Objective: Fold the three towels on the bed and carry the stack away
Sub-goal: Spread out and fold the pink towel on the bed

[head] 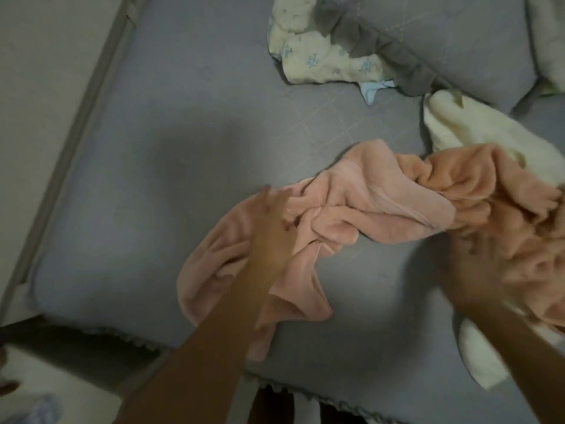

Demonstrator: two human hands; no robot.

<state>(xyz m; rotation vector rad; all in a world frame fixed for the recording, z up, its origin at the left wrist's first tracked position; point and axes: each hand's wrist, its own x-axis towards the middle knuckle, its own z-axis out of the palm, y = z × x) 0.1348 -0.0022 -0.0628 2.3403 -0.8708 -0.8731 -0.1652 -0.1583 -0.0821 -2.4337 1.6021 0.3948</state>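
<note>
Head view: first towel of three apparently in hand, nothing folded yet, no stack begun. Left hand [272, 228] planted on the crumpled pink towel [351, 215], fingers seemingly closed into a bunch of its cloth near mid-bed, though blur leaves the exact hold uncertain. Right hand [477, 270] heavily smeared by motion, apparently gathering the orange towel [495, 191] at the right edge; how far open, impossible to tell. Cream towel [464, 130] lying partly beneath the orange one, a pale end poking out again lower right. All three plush, thick-piled, limp and deeply wrinkled, touching or overlapping in one heap on the smooth grey-blue bed sheet [183, 142]. Probably called for next: separating the pink towel from its neighbour, finding two corners, shaking or spreading it flat over the bare sheet to the left before any fold. Beyond, a floral-printed cloth [318, 59] and a grey ruffled pillow [458, 35], untouched.
</note>
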